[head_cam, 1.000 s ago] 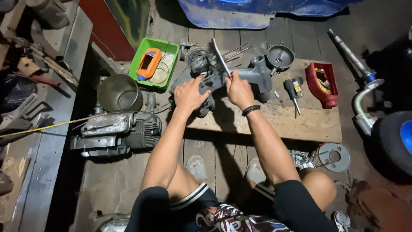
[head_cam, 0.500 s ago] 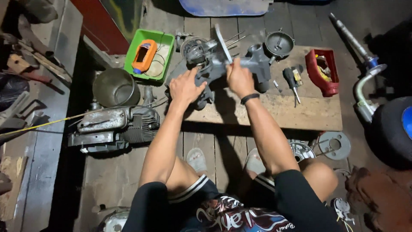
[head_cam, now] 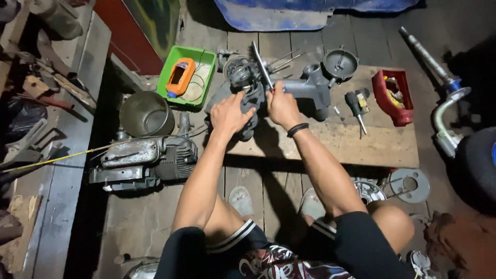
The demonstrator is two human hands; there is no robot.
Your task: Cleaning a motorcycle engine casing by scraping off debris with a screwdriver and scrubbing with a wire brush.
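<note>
A grey metal engine casing [head_cam: 305,89] lies on a wooden board [head_cam: 361,144] on the floor in front of me. My left hand [head_cam: 230,114] presses down on the casing's near left end. A long thin metal tool [head_cam: 262,66] is gripped in my right hand [head_cam: 281,106], its shaft angled up and away over the casing. A black band sits on my right wrist. Both hands are close together over the left part of the casing.
A green tray [head_cam: 187,77] with an orange device sits at the back left, beside a metal pot [head_cam: 146,114] and an engine block [head_cam: 144,161]. A red tray [head_cam: 393,96], a screwdriver [head_cam: 356,108] and a round cover [head_cam: 340,63] lie to the right. Discs [head_cam: 411,185] rest by my right knee.
The view has shifted slightly. My hands stay on the casing, and the tool in my right hand has barely changed its angle.
</note>
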